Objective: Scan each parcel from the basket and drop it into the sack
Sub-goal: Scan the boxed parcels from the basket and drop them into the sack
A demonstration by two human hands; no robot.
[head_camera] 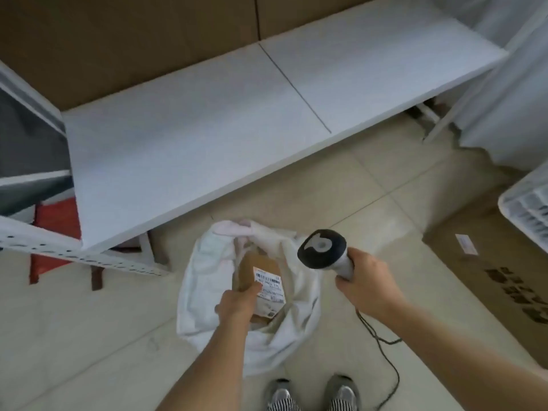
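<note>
The parcel [257, 280] is a flat brown cardboard box with a white printed label [269, 287] on its upper face; the print is too blurred to read. It sits in the open mouth of the sack [204, 277], held at its near left edge by the left hand [239, 301], thumb on top by the label, the other fingers hidden beneath. The box's lower part is cut off by the hand and the sack's folds. The sack is soft white cloth, crumpled, standing slack on the pale tiled floor [89, 336]. Just right of it the right hand [367, 284] grips the grey handle of a scanner [323, 250], fingers wrapped round; its rounded black head points toward the parcel. A thin dark cord [385, 366] trails from it over the tiles. A white slatted basket [525, 206] shows only a corner at the right edge, above a large brown carton [486, 277]. Beyond the sack stands a smooth white table [207, 129].
</note>
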